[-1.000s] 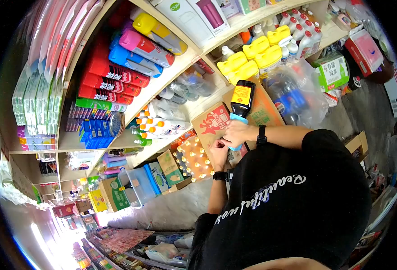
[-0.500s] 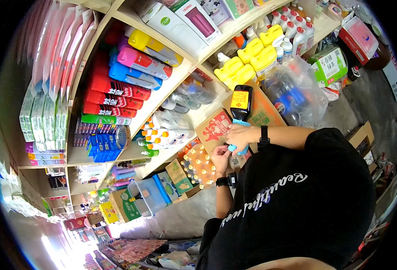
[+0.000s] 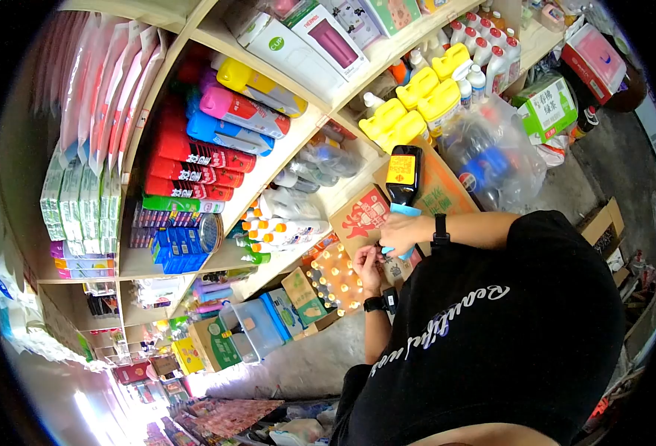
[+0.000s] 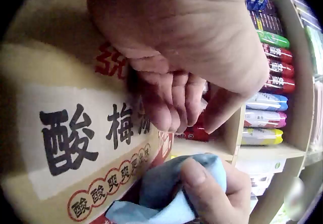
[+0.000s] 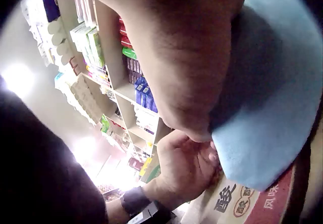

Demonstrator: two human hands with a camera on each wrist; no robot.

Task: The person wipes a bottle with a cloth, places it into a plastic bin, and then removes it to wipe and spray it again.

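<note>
Head view: from the left, red spray cans are seen stacked on a wooden shelf, followed by orange-capped white bottles and, lower down, a pack of pale-capped bottles. Next, a carton printed in red is passed in front of by the left hand; its grip is relaxed, with fingers loosely bent and nothing seen held, just beside the blue cloth. A dark bottle with a yellow label is seen above the hands, its lower end in the picture met by the cloth. That cloth is gripped by the right hand; whether the bottle is also held through it cannot be told. Beyond, yellow jugs are grouped on the shelf, Pepsi bottles are enclosed in clear plastic, and a green tea box is seen farther right.
</note>
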